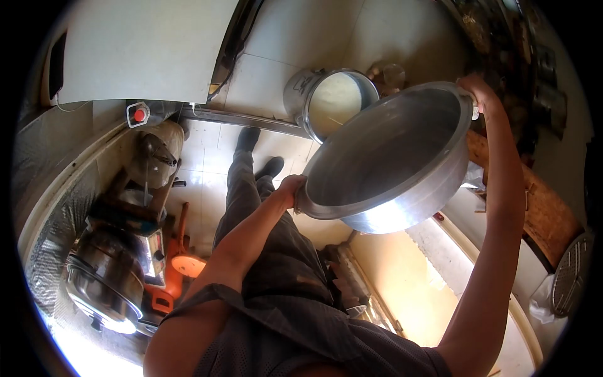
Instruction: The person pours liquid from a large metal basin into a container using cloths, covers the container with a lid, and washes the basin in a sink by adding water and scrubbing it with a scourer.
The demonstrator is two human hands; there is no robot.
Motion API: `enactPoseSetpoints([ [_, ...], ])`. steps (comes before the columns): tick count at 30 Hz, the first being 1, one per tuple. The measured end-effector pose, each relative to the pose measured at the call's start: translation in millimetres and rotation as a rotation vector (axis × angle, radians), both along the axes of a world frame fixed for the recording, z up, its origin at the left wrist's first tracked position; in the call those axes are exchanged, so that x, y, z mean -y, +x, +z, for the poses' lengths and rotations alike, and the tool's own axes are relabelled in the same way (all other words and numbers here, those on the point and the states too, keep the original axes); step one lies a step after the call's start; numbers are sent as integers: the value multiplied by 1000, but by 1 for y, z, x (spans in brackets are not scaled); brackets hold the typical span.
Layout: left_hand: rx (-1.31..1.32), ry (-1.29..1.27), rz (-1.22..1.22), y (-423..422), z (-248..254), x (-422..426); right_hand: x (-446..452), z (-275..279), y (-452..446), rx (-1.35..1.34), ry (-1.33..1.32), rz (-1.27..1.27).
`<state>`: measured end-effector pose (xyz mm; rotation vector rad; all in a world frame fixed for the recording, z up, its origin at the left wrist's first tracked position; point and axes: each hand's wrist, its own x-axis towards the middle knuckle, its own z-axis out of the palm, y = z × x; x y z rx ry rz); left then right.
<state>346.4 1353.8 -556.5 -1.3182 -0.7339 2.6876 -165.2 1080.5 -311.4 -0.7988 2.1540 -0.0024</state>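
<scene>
Big metal pot (pixel 386 154) held up in front of the body, one hand on each side.

Left hand (pixel 293 190) is clamped at the left side of the rim, right hand (pixel 480 93) is wrapped on the far right side, though some of its fingers are hidden. I'd guess it's stiff and fairly hefty for its width, and that smooth wall (pixel 408 210) could get slippery, so the opposite sides of the rim are where I'd hold it too. Watch the rim near the steel container (pixel 298 97) of pale stuff (pixel 336 100); can't tell the gap. Wooden board (pixel 551 198) off right; most room's probably over the tiled floor (pixel 208 147).
</scene>
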Motion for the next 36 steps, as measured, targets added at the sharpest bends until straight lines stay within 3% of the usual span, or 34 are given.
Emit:
enactPoseSetpoints([
  [9, 13, -5, -16, -3, 2, -1, -20, 16, 7, 81, -28, -123],
  [18, 0, -62, -37, -6, 4, 0, -25, 33, 22, 15, 41, -86],
  [24, -42, -52, -7, -10, -2, -4, -37, 35, 2, 126, 2, -44],
  [30, -9, -85, -25, -11, -3, -5, -42, 33, -2, -39, 32, -140],
  [33, -61, -39, -17, -9, -3, -1, -47, 36, -1, -84, 71, 7],
  [36, -3, -68, -68, -8, -1, 1, -53, 41, 5, 51, -66, -137],
])
